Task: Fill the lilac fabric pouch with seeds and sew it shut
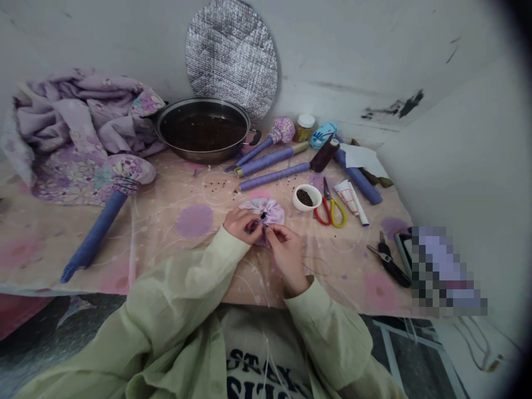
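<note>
Here we are at the middle of the cloth-covered counter [166, 244], and all the action is in a small gathered bundle of lilac floral fabric [269, 210], puckered into soft ruffles around a dark centre and held just above the sheer pink print. The left hand [240, 226] comes in from one side, its fingers [251, 229] curled and pressed against the gathers, while the right hand [287, 256] closes from the other, fingers [274, 235] pinching at the bundle's lower edge (whatever they grip there is too fine to make out). Both pale green sleeves [328, 332] are thin and crinkly. A fine thread [316, 265] loops loosely across the cloth beside the right hand. Just up and to the right, a white ceramic bowl [306, 197] holds dark seeds, right beside red-and-yellow-handled scissors [330, 209], and further right lie black-handled pliers [388, 263]. Along the back, a dark spool of thread [324, 155] sits on a slim purple-wrapped rod [274, 176], and a steel pan [203, 124] with a glossy rim cradles dark, grainy contents. Over to the left, a long blue padded rod [95, 235] ends in a plump floral bulb [128, 173], against a rumpled heap of lilac floral fabric [78, 122], while a quilted silver disc [231, 58] leans on the wall.
</note>
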Demonstrator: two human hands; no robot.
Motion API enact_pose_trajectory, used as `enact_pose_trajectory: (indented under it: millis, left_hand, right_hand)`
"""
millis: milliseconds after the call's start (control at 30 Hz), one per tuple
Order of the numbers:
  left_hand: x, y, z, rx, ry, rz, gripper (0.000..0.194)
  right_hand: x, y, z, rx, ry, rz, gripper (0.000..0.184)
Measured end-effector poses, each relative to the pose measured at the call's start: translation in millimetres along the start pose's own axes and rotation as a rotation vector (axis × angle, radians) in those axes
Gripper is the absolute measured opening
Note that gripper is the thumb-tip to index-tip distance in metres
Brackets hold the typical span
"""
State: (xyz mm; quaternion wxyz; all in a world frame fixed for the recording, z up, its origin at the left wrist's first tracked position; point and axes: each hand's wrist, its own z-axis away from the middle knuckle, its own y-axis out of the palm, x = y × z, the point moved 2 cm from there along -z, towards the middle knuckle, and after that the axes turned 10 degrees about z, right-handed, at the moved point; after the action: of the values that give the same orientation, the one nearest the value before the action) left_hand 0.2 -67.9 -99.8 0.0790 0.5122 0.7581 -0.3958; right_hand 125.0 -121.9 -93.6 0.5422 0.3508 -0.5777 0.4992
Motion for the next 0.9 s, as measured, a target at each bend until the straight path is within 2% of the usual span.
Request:
enact_pose_trajectory:
  millis: [200,533,733,900]
  left_hand:
    - [1,1.3,-1,-0.018,-0.044,0.069,0.014]
    - [1,3.0,-1,-0.052,0.027,0.148,0.011]
    - [1,4.5,2,-0.021,0.006,0.039,0.017]
    - [1,2.9,4,-0.052,-0.022,-0.006,0.018]
  right_hand:
    - [1,6,4,-0.064,-0.034,0.009,0.014]
    - [-3,11,1,-0.064,-0.031,-0.072,0.017]
    - [0,4,0,-0.036,-0.040,-0.028,0.013]
    - [-4,3,2,-0.031,-0.020,-0.062,0.014]
